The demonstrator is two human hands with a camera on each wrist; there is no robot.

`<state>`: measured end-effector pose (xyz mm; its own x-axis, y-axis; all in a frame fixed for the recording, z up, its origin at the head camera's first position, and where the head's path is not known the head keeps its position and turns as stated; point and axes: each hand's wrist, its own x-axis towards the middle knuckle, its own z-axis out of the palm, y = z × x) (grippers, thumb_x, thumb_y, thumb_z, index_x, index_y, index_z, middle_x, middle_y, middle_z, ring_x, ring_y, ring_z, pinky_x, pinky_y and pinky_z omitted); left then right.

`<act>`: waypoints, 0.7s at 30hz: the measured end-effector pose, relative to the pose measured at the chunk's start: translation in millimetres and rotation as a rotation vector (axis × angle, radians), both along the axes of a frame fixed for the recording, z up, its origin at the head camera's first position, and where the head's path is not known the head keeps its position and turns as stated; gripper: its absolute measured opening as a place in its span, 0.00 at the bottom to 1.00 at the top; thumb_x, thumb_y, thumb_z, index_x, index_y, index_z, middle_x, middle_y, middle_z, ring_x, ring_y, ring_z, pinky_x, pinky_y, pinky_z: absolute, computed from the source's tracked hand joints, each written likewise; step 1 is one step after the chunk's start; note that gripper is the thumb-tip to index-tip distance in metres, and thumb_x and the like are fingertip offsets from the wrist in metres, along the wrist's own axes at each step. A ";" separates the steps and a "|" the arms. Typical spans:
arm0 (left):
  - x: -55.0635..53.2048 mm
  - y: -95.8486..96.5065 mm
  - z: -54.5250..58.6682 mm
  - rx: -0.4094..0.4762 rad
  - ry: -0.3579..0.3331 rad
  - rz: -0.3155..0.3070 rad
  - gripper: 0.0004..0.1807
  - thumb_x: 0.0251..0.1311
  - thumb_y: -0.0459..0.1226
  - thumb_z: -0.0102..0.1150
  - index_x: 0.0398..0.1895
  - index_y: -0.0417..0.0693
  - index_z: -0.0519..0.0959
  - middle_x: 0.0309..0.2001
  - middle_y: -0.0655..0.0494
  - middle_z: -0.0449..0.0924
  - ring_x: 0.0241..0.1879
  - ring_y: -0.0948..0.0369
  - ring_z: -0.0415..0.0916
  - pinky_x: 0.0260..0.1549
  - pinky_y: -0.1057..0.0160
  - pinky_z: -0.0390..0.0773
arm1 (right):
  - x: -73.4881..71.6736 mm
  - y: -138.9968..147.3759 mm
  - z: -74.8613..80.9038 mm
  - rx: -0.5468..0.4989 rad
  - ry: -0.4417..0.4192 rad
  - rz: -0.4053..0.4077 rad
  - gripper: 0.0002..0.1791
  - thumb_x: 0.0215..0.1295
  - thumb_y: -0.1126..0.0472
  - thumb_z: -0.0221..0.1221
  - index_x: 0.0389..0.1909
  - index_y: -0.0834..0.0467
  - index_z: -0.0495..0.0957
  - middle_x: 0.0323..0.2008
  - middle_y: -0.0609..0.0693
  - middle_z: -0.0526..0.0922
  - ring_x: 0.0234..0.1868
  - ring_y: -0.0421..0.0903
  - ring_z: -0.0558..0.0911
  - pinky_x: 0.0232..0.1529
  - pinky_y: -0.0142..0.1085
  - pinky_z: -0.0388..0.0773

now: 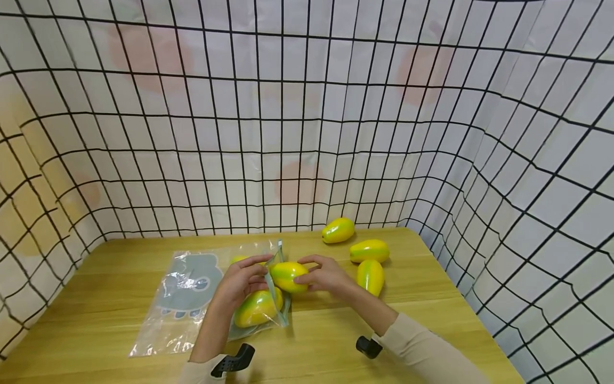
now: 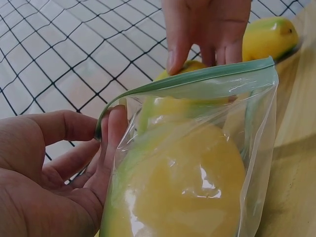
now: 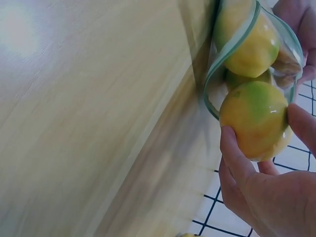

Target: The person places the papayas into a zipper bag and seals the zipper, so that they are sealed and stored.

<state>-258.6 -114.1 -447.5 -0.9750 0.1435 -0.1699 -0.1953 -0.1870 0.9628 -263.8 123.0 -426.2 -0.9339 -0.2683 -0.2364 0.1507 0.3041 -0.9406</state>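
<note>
Yellow-green fruit [image 1: 289,277] is sitting at the mouth of the zip bag [image 1: 160,320], with the right hand [image 1: 328,274] pinching its outer end between thumb and fingers. The left hand [image 1: 242,280] is pinching the bag's green rim [image 2: 197,78], and the rim is standing apart as a loop (how far the fruit's tip is reaching inside, I cannot tell). Two bagged fruits [image 1: 259,308] are resting within, the farther one partly hidden behind the left hand. The bag's flat, printed end is spreading leftward over the worktop [image 1: 326,341]. Three loose fruits [image 1: 369,250] are lying to the right: one near the back edge, beside the black net [image 1: 261,133], and two close together farther forward. Between that pair and the rim, a stretch of wood is giving the right hand room.
</note>
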 end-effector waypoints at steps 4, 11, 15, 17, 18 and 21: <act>-0.8 -0.2 -1.0 0.004 -0.005 0.003 0.23 0.64 0.28 0.57 0.63 0.37 0.79 0.48 0.45 0.82 0.27 0.61 0.80 0.31 0.65 0.86 | -3.5 -5.6 -4.3 -0.004 0.011 -0.007 0.32 0.58 0.61 0.72 0.64 0.61 0.76 0.57 0.64 0.78 0.45 0.49 0.84 0.55 0.51 0.83; -3.0 0.4 -2.7 0.010 -0.010 -0.009 0.23 0.63 0.28 0.57 0.63 0.37 0.79 0.47 0.46 0.82 0.26 0.60 0.79 0.31 0.65 0.86 | -8.2 -12.8 -11.0 -0.026 0.020 -0.016 0.32 0.58 0.60 0.71 0.64 0.60 0.76 0.55 0.62 0.80 0.45 0.49 0.84 0.55 0.51 0.83; -3.8 2.0 -3.8 0.028 -0.026 -0.025 0.23 0.64 0.28 0.56 0.63 0.37 0.78 0.43 0.48 0.82 0.26 0.60 0.79 0.31 0.65 0.86 | -9.2 -15.9 -14.2 -0.045 0.018 -0.023 0.33 0.58 0.61 0.71 0.65 0.62 0.75 0.55 0.63 0.80 0.45 0.49 0.85 0.54 0.51 0.84; -3.9 2.3 -3.3 0.026 -0.025 -0.025 0.23 0.64 0.29 0.56 0.63 0.37 0.78 0.42 0.49 0.82 0.26 0.61 0.79 0.31 0.65 0.86 | -10.4 -17.6 -14.9 -0.046 0.016 -0.032 0.32 0.58 0.61 0.71 0.65 0.61 0.75 0.56 0.64 0.80 0.46 0.49 0.85 0.55 0.51 0.84; -4.0 2.1 -2.9 0.026 -0.024 -0.019 0.23 0.64 0.29 0.56 0.63 0.37 0.78 0.41 0.48 0.81 0.25 0.61 0.78 0.30 0.65 0.85 | -11.2 -18.6 -15.3 -0.048 0.014 -0.035 0.32 0.58 0.61 0.71 0.65 0.62 0.75 0.57 0.64 0.80 0.46 0.49 0.86 0.55 0.51 0.84; -4.0 0.4 -1.2 0.026 -0.024 -0.003 0.23 0.64 0.29 0.57 0.63 0.37 0.78 0.42 0.47 0.81 0.25 0.61 0.78 0.29 0.65 0.85 | -14.1 -22.1 -16.2 -0.049 0.008 -0.041 0.32 0.58 0.61 0.72 0.63 0.63 0.75 0.58 0.65 0.80 0.46 0.50 0.86 0.54 0.49 0.84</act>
